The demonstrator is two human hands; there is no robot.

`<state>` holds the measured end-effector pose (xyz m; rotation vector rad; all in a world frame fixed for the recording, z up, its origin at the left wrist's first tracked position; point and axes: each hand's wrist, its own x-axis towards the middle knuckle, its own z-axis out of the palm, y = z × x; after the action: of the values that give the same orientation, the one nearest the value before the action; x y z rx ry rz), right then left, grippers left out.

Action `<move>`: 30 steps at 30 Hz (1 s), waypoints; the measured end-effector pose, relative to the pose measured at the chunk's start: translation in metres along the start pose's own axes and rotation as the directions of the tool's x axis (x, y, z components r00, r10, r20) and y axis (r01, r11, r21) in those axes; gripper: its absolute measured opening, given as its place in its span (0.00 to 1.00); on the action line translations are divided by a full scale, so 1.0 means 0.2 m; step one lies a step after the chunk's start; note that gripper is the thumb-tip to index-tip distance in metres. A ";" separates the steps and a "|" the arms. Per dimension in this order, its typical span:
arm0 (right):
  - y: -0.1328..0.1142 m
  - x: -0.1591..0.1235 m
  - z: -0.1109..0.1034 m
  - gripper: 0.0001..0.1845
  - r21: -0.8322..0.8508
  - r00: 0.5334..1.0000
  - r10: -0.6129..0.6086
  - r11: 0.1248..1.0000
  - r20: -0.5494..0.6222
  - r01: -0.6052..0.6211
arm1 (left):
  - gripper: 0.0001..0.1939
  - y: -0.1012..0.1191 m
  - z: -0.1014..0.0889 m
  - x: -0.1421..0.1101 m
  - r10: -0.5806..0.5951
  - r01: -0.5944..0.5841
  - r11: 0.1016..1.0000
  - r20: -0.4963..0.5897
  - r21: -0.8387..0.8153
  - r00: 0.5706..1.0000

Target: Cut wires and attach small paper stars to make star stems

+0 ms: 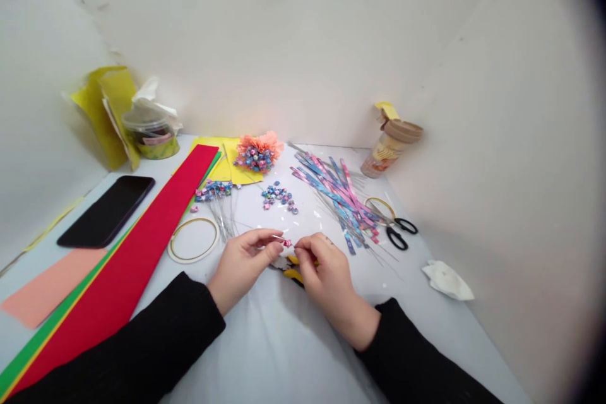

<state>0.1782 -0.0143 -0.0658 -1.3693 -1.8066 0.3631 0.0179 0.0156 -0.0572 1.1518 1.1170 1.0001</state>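
Paper star (287,243) on wire (278,238) | left hand (243,263) pinches wire | right hand (322,267) beside star

A black smartphone (106,211) lies on the desk (426,334) just beside a long red paper sheet (125,268), which overlaps a green sheet (50,334) near a peach sheet (52,287). A clear plastic tub (146,126) stands in the far left corner, and a tan tumbler (392,148) stands far right. Black-handled scissors (401,233) lie near a crumpled white tissue (447,281).

head | left hand (242,267) pinches wire (278,237) | right hand (324,273) at paper star (287,243)
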 end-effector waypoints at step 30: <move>-0.01 0.00 0.00 0.09 -0.036 0.995 -0.098 0.995 0.000 0.098 | 0.08 0.01 -0.01 -0.01 0.146 -0.145 0.977 0.006 0.156 0.989</move>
<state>0.1774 -0.0153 -0.0654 -1.2994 -1.8792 0.2786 0.0155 0.0133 -0.0548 1.3738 1.1431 1.0427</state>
